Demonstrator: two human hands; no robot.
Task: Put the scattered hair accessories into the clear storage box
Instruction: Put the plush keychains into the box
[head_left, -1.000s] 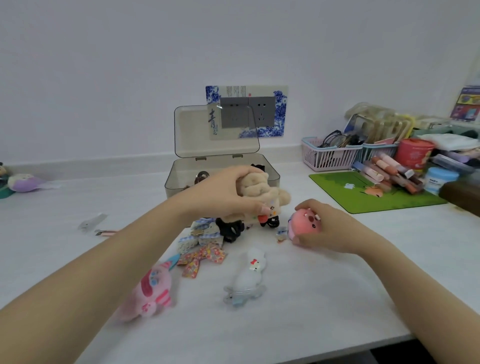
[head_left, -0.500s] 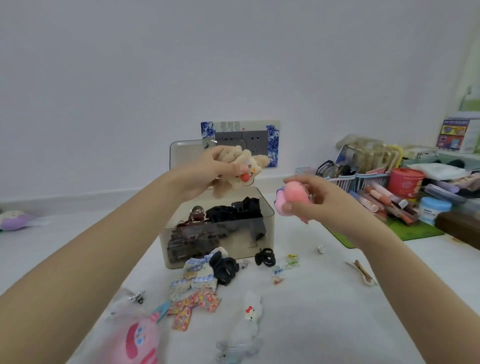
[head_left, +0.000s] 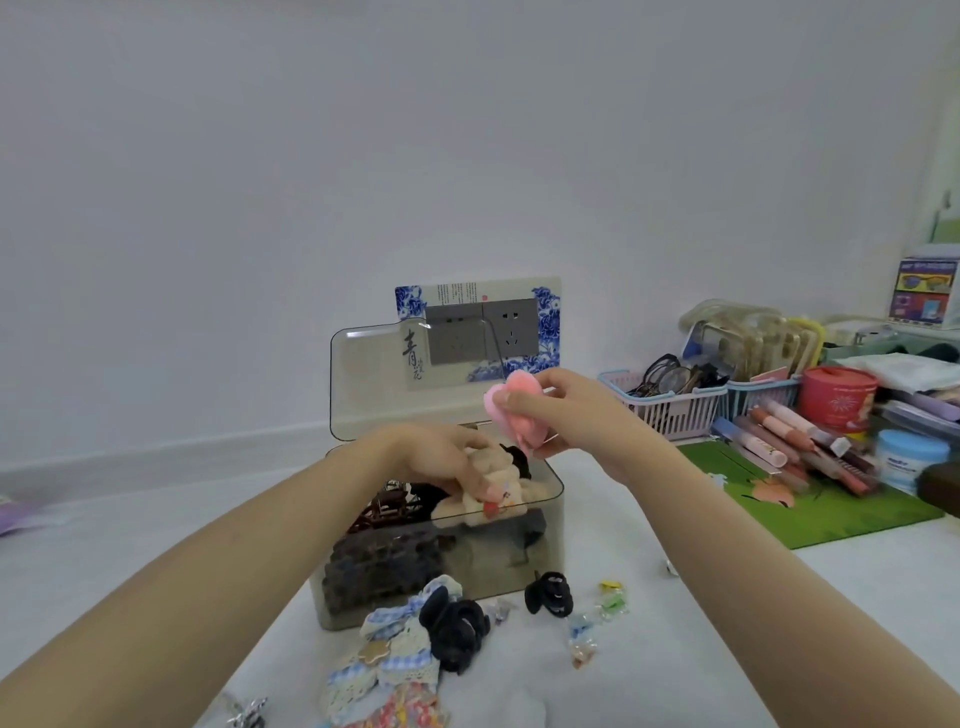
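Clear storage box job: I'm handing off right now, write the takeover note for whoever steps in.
Left hand: grips the beige plush clip, lowering it into the clear storage box, lid open.
Right hand: holds the pink plush clip above the box's right rim.
Done: dark claw clips lie inside.
Left: release both plush clips; then collect the black claw clips, checked bows and small coloured clips in front of the box.

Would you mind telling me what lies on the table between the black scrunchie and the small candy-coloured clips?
In the head view, a black claw clip lies between the black scrunchie and the candy-coloured clips.
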